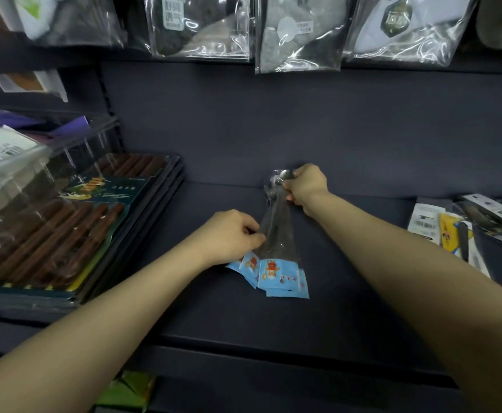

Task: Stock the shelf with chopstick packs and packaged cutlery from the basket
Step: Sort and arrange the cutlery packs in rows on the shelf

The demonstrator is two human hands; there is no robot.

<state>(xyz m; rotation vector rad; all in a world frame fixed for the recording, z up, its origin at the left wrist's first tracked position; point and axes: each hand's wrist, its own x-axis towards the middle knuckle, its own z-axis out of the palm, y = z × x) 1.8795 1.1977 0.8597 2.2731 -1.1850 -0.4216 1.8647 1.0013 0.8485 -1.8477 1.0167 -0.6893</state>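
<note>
Spoon packs (276,239) lie in the middle of the dark shelf (348,293), a small bundle of clear sleeves with blue printed header cards at the near end and the metal bowls at the far end, close to the back wall. That long axis runs almost straight away from me, front to back, leaning slightly right at the top, and it is what I would steer by next.

I have both hands on the bundle. My right hand (306,186) is curled round the far end, gripping the plastic over the spoon bowls. My left hand (231,236) pinches the sleeve's left edge just above the blue cards. The left is nearer the front lip, the right deeper in, so the packs are stretched between them along that line.

To my left sits a stack of boxed chopstick packs (64,222), brown sticks under a clear lid, well apart from the spoons. On the far right, a few other carded utensil packs (452,228) lie on the same shelf. Bagged goods (297,34) hang above.

My judgement: the packs are being squared up and laid flat here. The header cards look fanned out, so I would nudge the near end with the left hand. I cannot see the basket.
</note>
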